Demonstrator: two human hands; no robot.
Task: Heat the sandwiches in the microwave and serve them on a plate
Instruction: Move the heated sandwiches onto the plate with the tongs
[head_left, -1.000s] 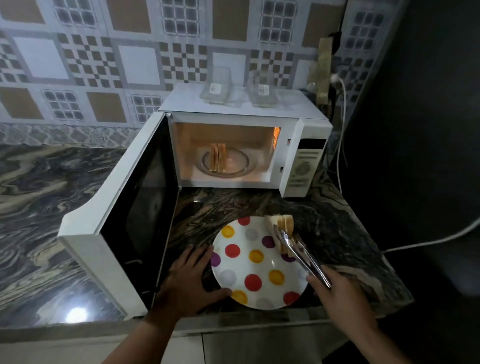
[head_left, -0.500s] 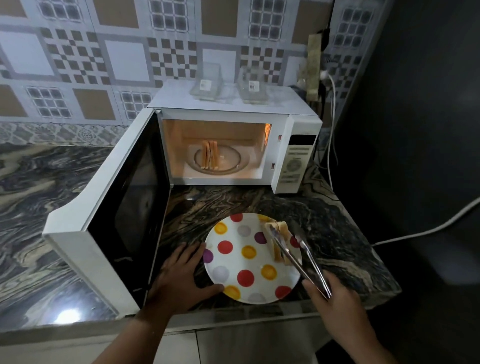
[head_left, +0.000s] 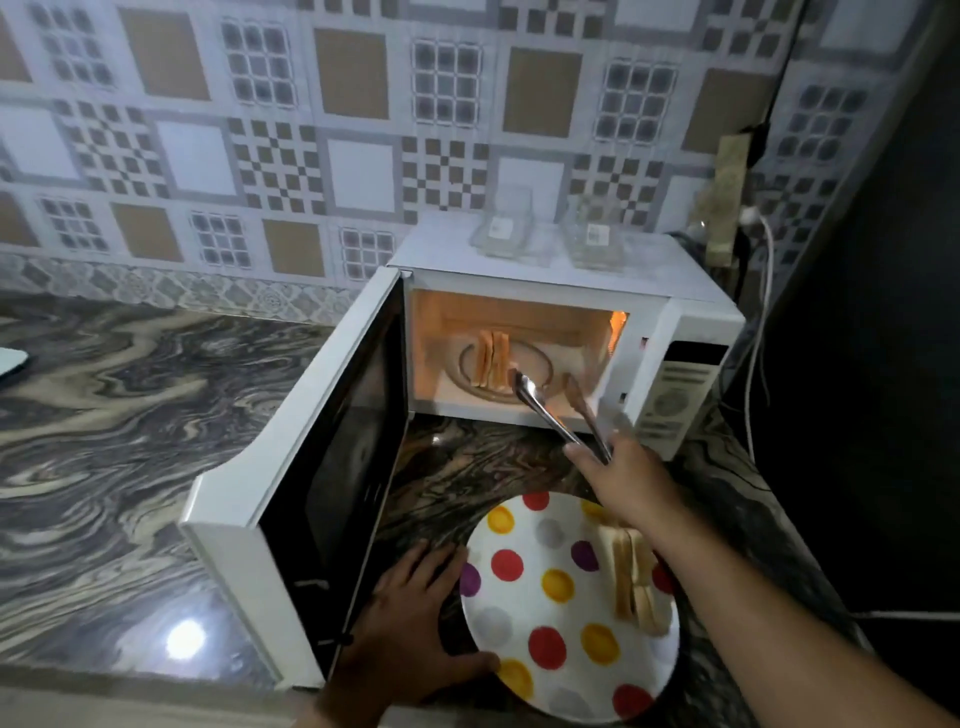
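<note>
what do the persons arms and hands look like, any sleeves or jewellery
Both forearms are bare as far as the frame shows, with no sleeves in view. The left hand and the right hand wear no gloves, and no rings, watch or bracelets can be made out. The picture is a little blurred, so small details could be missed.

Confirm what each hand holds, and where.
Right hand grips the tongs at their handle end, tips empty. Left hand steadies the plate rim.

white microwave (head_left: 545, 270), polka-dot plate (head_left: 524, 613), marbled grey counter (head_left: 130, 415)
</note>
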